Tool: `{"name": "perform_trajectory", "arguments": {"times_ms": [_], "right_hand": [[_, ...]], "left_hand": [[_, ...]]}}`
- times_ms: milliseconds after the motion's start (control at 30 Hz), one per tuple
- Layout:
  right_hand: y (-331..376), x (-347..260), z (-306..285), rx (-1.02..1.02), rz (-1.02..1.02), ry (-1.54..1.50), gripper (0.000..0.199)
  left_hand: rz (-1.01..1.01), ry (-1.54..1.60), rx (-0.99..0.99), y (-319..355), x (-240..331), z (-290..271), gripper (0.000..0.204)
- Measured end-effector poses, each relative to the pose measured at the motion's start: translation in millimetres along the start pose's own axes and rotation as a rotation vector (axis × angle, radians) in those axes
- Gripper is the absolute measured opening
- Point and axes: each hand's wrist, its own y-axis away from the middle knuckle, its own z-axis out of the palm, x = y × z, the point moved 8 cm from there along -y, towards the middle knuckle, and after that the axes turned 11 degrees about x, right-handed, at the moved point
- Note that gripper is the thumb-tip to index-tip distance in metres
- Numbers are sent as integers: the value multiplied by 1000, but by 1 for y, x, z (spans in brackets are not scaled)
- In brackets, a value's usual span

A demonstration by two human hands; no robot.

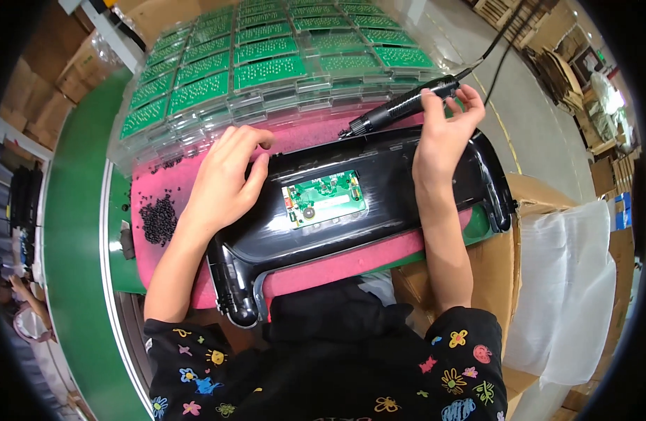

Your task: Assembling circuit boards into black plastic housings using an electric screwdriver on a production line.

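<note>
Lying on pink mat point(337, 268): black plastic housing point(389, 184) w/ green PCB point(330, 201) mid-panel. L hand point(228, 175) at its upper-left edge, fingers half-curled, can't tell if holding; R hand point(443, 137), fingers parted, by elec. screwdriver point(396, 111).

One left hand point(228, 175) and one right hand point(442, 137) are over one black cover point(393, 186), with one circuit board point(330, 199) on it, one screwdriver point(400, 109) at its far edge, one mat point(337, 267) beneath it, one heap of screws point(158, 221) left of it.

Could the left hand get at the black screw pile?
Likely yes: the black screw pile lies uncovered on the pink mat, left of the left hand, nothing visibly between them.
</note>
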Motion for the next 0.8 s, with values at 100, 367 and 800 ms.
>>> {"name": "perform_trajectory", "arguments": {"times_ms": [100, 367, 800], "right_hand": [[11, -11, 6, -41, -157, 148, 55], [34, -68, 6, -212, -375, 187, 49], [-87, -94, -186, -98, -926, 790, 54]], "left_hand": [[-126, 22, -36, 3, -13, 4, 14], [-242, 3, -84, 6, -23, 2, 15], [-17, -235, -274, 6, -16, 0, 18]]}}
